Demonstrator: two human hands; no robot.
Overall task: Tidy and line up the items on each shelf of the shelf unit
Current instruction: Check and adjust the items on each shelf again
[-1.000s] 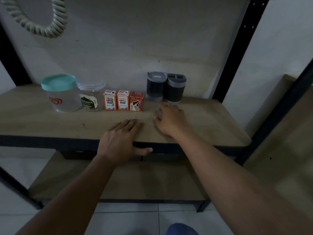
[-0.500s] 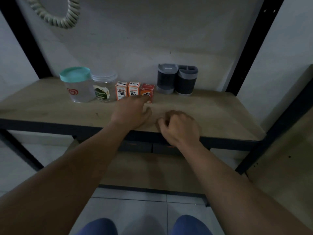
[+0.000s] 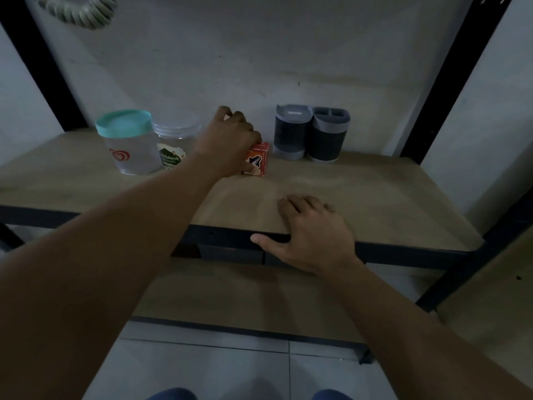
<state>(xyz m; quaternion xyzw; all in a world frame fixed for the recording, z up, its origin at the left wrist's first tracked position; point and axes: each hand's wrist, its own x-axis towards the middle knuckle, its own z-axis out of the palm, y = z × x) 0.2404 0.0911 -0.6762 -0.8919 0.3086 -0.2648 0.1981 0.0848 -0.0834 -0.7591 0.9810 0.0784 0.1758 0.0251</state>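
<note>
I see my left hand (image 3: 230, 140) curled down over the small boxes at the back of the shelf (image 3: 375, 197); whether its fingers actually grasp them I cannot tell; one orange box (image 3: 257, 160) shows just right of the knuckles, two jars (image 3: 150, 142) just left; my right hand (image 3: 311, 232) lies flat on the front edge, fingers relaxed, holding nothing, two grey holders (image 3: 311, 134) well beyond its fingertips.

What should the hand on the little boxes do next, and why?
Probably nudge the small boxes toward the wall. The left hand is curled over them, and the orange box sits forward of the two gray holders and stands apart from them. The right hand rests on the shelf edge.
</note>
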